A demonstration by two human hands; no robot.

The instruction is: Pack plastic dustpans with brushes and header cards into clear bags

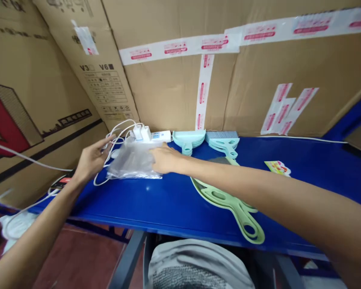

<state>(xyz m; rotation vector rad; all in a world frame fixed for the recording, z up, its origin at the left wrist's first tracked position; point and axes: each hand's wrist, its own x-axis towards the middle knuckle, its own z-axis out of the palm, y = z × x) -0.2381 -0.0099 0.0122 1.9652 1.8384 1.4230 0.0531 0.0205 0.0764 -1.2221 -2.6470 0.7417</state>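
A stack of clear plastic bags (132,160) lies flat on the blue table, in front of a white power strip (165,136). My right hand (165,158) is at the stack's right edge, its fingers curled against the plastic. To the left of the bags, my left hand (92,159) is open, thumb and fingers apart, among the white cables (110,150). Under my right forearm lie green dustpans (228,198), partly hidden by the arm. Behind them, light-blue dustpans (189,138) and light-blue brushes (225,140) are nested against the cardboard.
Tall cardboard walls (174,88) with printed tape close off the back and left of the blue table (123,204). A small colourful card (277,167) lies at the right. White plugs (142,132) sit in the strip. Below the front edge is a grey cloth (198,265).
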